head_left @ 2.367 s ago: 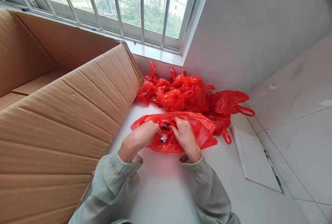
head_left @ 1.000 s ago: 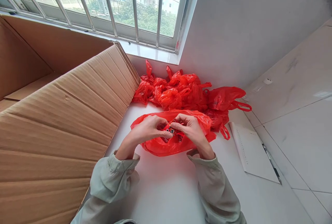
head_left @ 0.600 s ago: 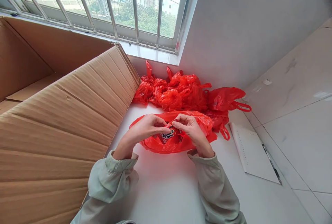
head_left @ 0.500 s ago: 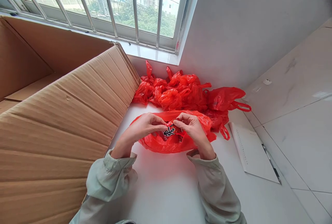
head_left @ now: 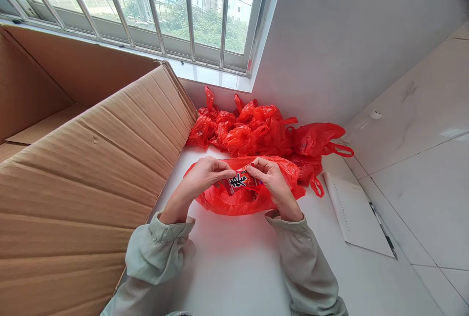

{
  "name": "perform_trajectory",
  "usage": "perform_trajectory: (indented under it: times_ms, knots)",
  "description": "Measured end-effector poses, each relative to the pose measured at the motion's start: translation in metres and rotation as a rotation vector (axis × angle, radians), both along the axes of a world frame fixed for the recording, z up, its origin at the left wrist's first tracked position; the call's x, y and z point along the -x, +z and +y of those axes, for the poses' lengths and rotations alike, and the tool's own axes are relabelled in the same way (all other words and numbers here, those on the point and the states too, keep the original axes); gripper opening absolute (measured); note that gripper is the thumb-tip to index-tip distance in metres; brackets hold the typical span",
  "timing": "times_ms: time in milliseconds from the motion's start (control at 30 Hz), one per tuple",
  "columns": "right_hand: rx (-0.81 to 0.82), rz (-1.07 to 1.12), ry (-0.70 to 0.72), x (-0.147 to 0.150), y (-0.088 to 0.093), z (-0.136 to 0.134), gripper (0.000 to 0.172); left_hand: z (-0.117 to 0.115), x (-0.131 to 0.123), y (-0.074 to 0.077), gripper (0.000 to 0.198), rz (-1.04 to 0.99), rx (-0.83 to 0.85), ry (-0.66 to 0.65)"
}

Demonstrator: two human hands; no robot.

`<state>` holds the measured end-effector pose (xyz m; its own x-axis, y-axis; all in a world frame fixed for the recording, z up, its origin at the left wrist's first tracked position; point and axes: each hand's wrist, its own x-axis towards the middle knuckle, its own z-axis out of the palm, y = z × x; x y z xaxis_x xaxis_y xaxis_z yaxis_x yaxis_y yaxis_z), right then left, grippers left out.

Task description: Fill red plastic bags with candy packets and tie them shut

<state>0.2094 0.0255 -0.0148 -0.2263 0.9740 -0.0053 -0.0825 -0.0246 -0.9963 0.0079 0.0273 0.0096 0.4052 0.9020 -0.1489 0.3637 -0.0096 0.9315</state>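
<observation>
A small red snack packet (head_left: pixel 240 180) with black-and-white lettering is stretched between my two hands, over the mouth of an opened red plastic bag (head_left: pixel 238 207). My left hand (head_left: pixel 205 175) pinches the packet's left end between thumb and fingers. At its upper right end, my right hand (head_left: pixel 270 175) pinches it the same way. More red wrapping shows inside the bag under the packet, but I cannot make out what it is. The bag lies on a white tabletop (head_left: pixel 227 267).
Several knotted red plastic bags (head_left: pixel 252 128) are heaped against the wall behind. A large open cardboard box (head_left: pixel 91 159) stands at the left. On the right lie a white notebook (head_left: pixel 355 213) and a pen (head_left: pixel 383 230). A barred window (head_left: pixel 146 13) is above.
The packet has been tilted and spread flatter, so more of its printed front shows. Both hands have barely shifted, and the bag stays in place.
</observation>
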Motion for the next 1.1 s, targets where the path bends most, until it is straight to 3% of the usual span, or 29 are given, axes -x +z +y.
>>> perform_trajectory:
  times_ms: [133, 467, 733, 900, 1100]
  knots:
    - [0.036, -0.037, 0.097, -0.002, 0.004, -0.004, 0.032, 0.001, 0.003, -0.001, 0.035, 0.050, -0.022, -0.020]
    - [0.010, -0.014, 0.138, -0.006, 0.008, -0.008, 0.025, 0.005, 0.000, -0.001, 0.031, -0.063, -0.021, 0.004]
    - [0.000, -0.004, 0.092, -0.004, 0.011, -0.007, 0.030, 0.005, -0.007, -0.005, 0.036, -0.184, -0.054, 0.173]
    - [0.015, -0.006, 0.011, -0.007, 0.008, -0.005, 0.033, 0.004, -0.002, -0.001, 0.038, -0.198, 0.030, 0.060]
    - [0.052, -0.069, 0.141, -0.007, 0.009, -0.010, 0.035, 0.005, -0.004, -0.002, 0.034, -0.210, 0.002, 0.059]
